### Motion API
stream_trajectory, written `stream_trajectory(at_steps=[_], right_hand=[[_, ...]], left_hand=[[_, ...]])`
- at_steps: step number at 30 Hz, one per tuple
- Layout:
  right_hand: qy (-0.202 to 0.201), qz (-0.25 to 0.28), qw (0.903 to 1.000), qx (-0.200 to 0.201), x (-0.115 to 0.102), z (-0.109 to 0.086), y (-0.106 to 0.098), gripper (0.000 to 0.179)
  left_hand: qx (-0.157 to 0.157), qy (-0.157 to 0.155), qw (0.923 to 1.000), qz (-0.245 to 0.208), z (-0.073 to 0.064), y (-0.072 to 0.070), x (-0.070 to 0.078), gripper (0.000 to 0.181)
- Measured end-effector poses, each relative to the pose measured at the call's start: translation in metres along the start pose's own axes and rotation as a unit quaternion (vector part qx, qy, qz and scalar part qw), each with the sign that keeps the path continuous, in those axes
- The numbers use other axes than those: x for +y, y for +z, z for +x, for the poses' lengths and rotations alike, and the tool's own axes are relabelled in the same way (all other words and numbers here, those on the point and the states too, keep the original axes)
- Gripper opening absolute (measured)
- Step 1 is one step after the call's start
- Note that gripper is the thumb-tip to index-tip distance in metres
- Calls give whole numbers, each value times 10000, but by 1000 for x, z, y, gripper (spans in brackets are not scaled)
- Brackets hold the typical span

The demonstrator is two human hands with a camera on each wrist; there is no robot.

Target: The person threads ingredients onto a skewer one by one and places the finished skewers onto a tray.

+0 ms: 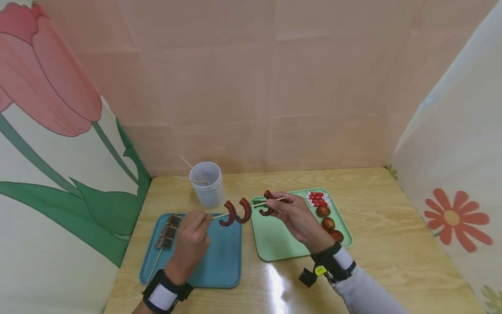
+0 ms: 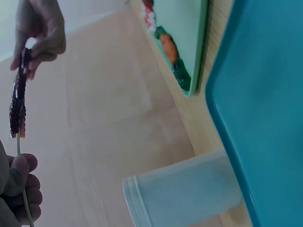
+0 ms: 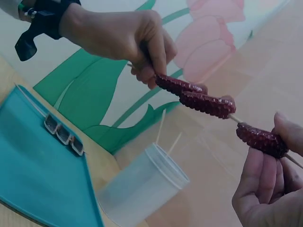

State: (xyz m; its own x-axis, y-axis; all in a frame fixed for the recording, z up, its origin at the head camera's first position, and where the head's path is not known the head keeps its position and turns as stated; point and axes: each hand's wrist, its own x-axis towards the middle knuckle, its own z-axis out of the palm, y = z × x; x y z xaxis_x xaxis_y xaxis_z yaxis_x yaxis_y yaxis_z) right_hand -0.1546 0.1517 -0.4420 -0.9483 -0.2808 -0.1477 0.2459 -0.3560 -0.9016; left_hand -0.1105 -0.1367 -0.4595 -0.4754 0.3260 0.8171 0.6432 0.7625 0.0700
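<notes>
Skewer (image 1: 256, 204) spans the air above the desk (image 1: 392, 244), my left grip (image 1: 191, 237) clamped on its stiff-looking bare end and my right grip (image 1: 292, 216) pinching the third glossy red curl (image 3: 261, 140), which looks light, probably slippery, best held around its middle.

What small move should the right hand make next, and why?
Probably slide the third red piece along the stick toward the other two pieces: the right hand pinches it, the stick's tip pokes out beyond, and a gap separates it from them.

Tentacles (image 1: 245, 210) on skewer (image 1: 219, 216), cup (image 1: 211, 194) behind left tray (image 1: 223, 261)
</notes>
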Motion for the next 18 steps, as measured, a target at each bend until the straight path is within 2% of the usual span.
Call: stream_trajectory(at_steps=[5, 13, 15, 18], right_hand=[[90, -40, 9999, -20, 4, 0, 2, 17], [147, -333, 9993, -49, 6, -1, -3, 12], [143, -472, 9988, -68, 6, -1, -3, 13], [108, -686, 9976, 19, 7, -1, -5, 22]], left_hand=[[-94, -107, 9999, 66, -3, -1, 0, 37], [88, 109, 9999, -53, -10, 2, 0, 46], [-86, 46, 10000, 8, -12, 1, 0, 46], [-563, -109, 9983, 129, -13, 0, 0, 41]])
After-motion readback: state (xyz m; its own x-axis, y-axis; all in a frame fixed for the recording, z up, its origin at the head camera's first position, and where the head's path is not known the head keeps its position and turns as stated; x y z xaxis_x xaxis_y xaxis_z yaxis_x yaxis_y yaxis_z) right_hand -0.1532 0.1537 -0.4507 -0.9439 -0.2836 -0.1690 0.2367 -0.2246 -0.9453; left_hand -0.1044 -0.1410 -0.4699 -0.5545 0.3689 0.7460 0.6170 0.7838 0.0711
